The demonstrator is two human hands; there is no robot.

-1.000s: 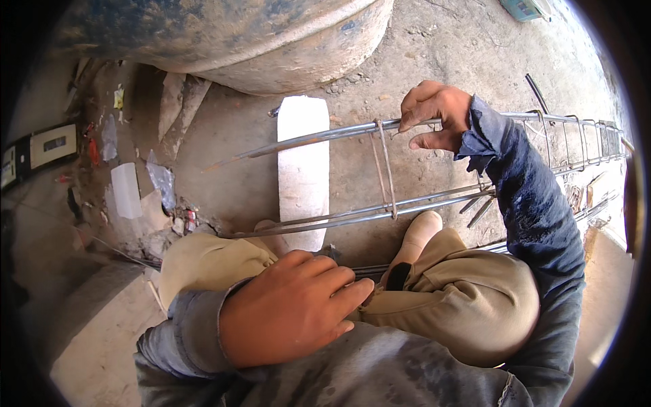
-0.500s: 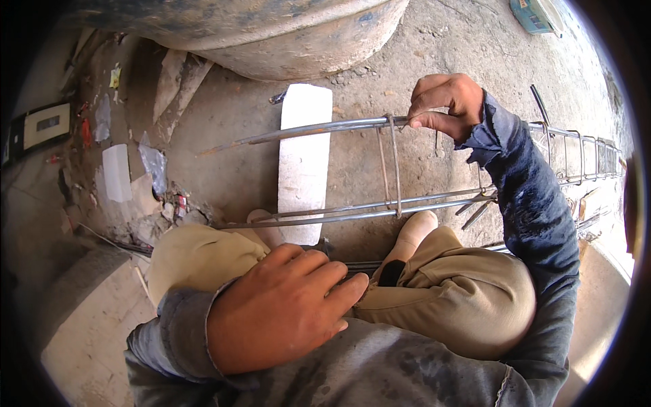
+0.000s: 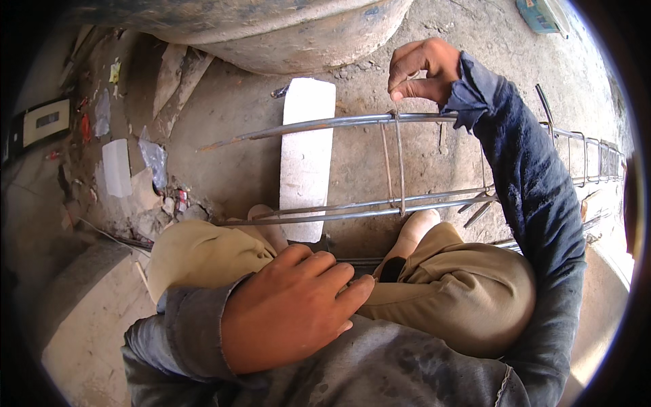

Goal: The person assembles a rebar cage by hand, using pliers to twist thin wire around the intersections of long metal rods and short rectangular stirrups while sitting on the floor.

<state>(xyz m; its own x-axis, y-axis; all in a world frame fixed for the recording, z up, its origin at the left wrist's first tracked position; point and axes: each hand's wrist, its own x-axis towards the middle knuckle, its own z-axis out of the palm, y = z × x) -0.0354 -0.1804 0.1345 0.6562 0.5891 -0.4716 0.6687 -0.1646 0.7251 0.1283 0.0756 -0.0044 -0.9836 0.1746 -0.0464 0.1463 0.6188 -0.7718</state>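
Lifting off the top bar where it was gripping half a second ago, the right hand is now hovering just above the rebar cage, its fingers curled in with thumb and forefinger pinched together; whether something thin is caught between them I cannot tell. That cage is lying on its side across the dusty concrete floor, long steel bars running from the middle of the view out to the person's right, with a pair of wire stirrups looping from the upper bar down to the lower bars directly under the raised hand. Beneath the cage's left end a white rectangular block is lying on the floor, and beyond it the curved wall of a large grey drum is filling the top of the view. The left hand is resting flat and relaxed, fingers spread loosely, on the person's khaki-trousered knee, holding nothing. Scraps of paper and litter are lying along the floor to the person's left.
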